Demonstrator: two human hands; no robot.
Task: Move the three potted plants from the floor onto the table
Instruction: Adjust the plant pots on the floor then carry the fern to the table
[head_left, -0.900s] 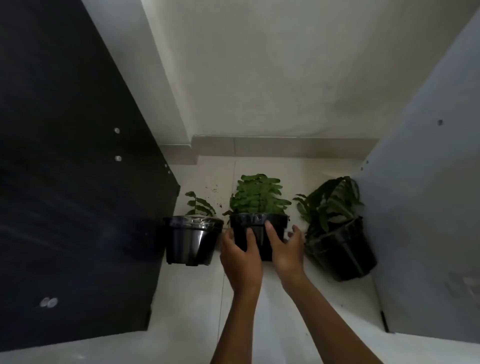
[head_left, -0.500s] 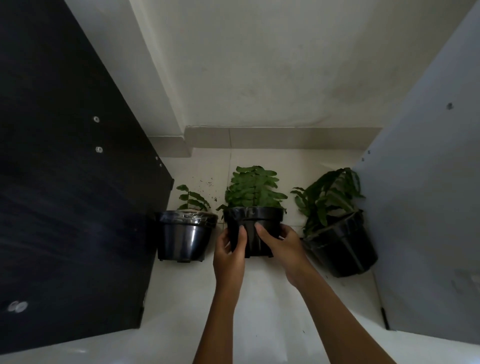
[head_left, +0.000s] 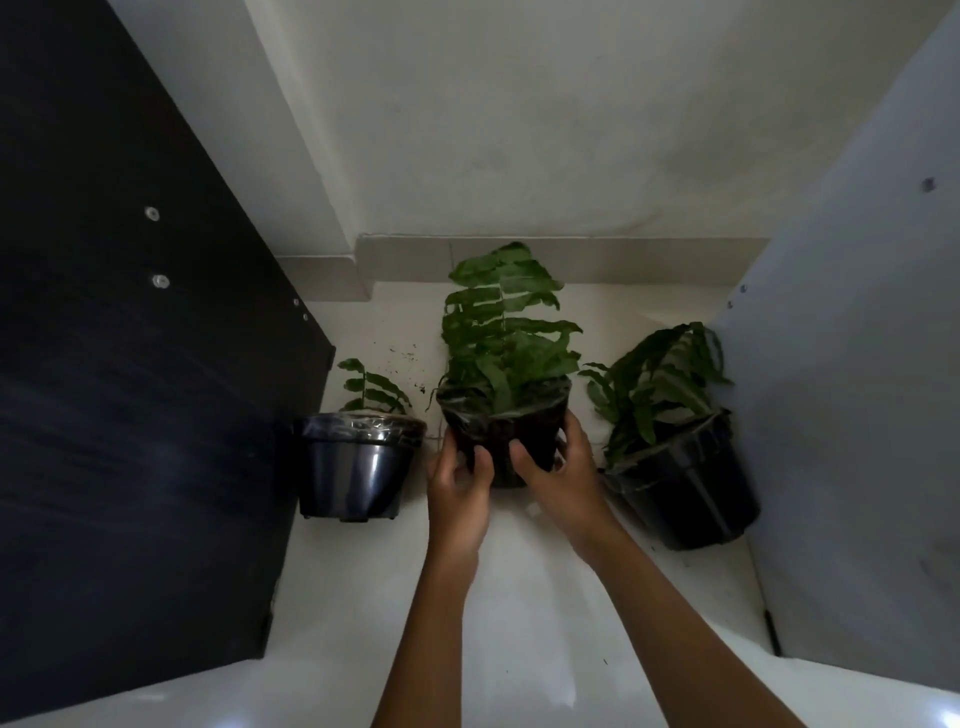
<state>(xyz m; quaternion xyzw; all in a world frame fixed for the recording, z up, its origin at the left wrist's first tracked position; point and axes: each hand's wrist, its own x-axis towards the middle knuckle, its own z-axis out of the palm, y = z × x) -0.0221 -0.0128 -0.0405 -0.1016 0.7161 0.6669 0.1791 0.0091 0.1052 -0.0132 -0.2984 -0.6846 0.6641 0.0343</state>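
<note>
I see three glossy black pots (head_left: 503, 436) with green leaves (head_left: 506, 332), a white floor (head_left: 353, 597), a black panel (head_left: 130, 389).

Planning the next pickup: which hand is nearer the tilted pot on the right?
Right. The right hand grips the middle pot beside the tilted pot; the left hand is across it.

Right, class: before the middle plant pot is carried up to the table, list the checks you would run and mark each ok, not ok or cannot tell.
1. Left hand grips the middle pot: ok.
2. Right hand grips its other side: ok.
3. Pot roughly upright: ok.
4. Pot base clear of the floor: cannot tell, hands hide it.
5. Fronds clear of the left pot and the tilted right pot: ok.
6. Table space free: cannot tell, no tabletop in view.
</note>
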